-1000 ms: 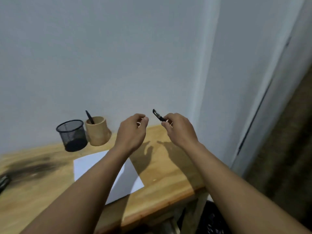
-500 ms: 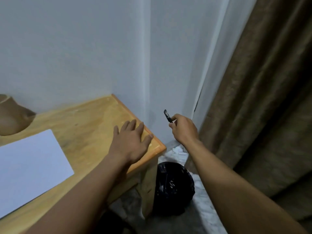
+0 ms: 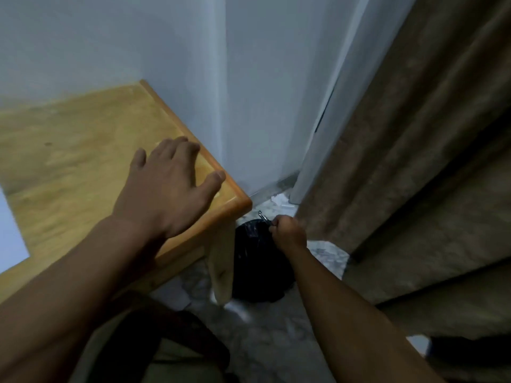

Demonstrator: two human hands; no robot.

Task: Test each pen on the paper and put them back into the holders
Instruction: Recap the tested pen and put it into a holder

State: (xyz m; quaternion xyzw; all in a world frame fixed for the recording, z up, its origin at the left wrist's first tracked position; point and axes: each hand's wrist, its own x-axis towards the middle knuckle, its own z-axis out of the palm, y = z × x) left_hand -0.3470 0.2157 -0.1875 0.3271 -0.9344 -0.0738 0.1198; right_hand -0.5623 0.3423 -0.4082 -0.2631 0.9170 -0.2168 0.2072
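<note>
As you swing right, away from the holders, your right hand (image 3: 287, 230) carries the dark pen piece (image 3: 264, 217) down over the black bin (image 3: 257, 272).

Your right fingers pinch it, clip end up; whether it is a cap or a whole pen is unclear. A second ago both hands were raised together above the bench (image 3: 83, 150); now your left hand (image 3: 168, 186) lies spread flat on its corner. This looks like discarding, not returning. Both holders are out of view, and only an edge of the paper (image 3: 9, 230) shows. The bin's contents are too dark to tell.
</note>
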